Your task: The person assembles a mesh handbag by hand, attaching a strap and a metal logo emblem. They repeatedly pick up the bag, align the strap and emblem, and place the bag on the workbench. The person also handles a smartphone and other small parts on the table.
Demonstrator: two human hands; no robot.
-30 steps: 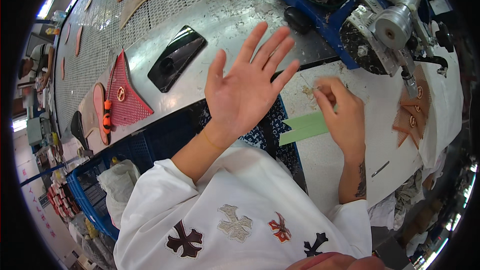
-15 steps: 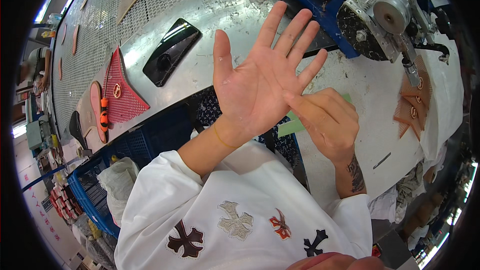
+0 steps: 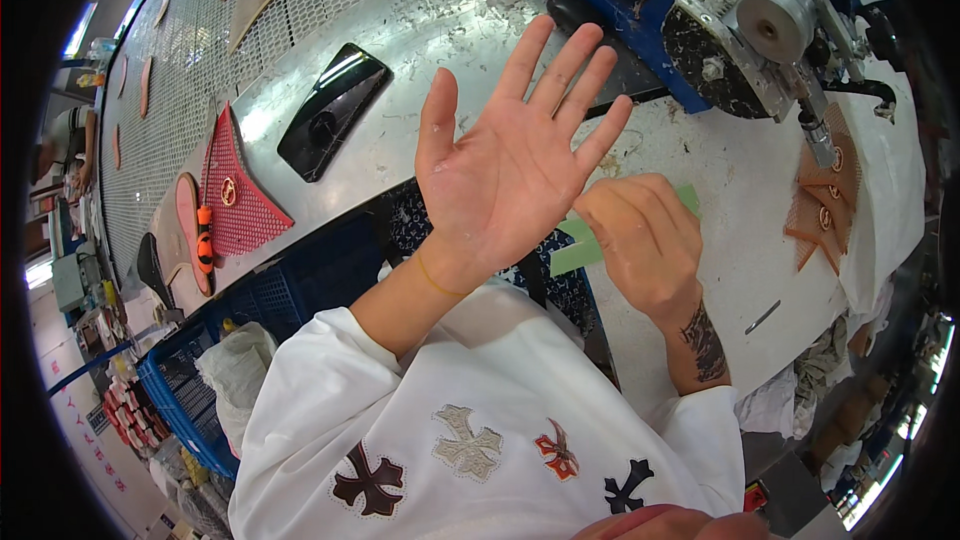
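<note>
My left hand [image 3: 510,155] is held up over the front of the bench, palm up and open, with its fingers spread. A thin yellow band [image 3: 435,280] circles its wrist. Close beside the little-finger edge of that palm is my right hand [image 3: 645,240], its fingers curled in and thumb and forefinger drawn together. Whether anything tiny sits in this pinch cannot be made out. Below and behind the right hand lies a light green strip [image 3: 577,257] on the white tabletop. A black phone [image 3: 325,130] rests on the metal surface left of my left hand.
At upper right stands a machine with a metal wheel [image 3: 775,25] on a blue base. Brown mesh pieces with gold emblems [image 3: 835,195] lie beneath it, a small metal blade [image 3: 764,317] nearer. Leftward are a red mesh piece [image 3: 248,202], an orange-and-black-handled tool [image 3: 205,240] and a blue crate [image 3: 165,380].
My left hand has shifted slightly left. The right hand's fingertips have come away from the left palm and now sit just beside its edge. The whole view has shifted a little too.
</note>
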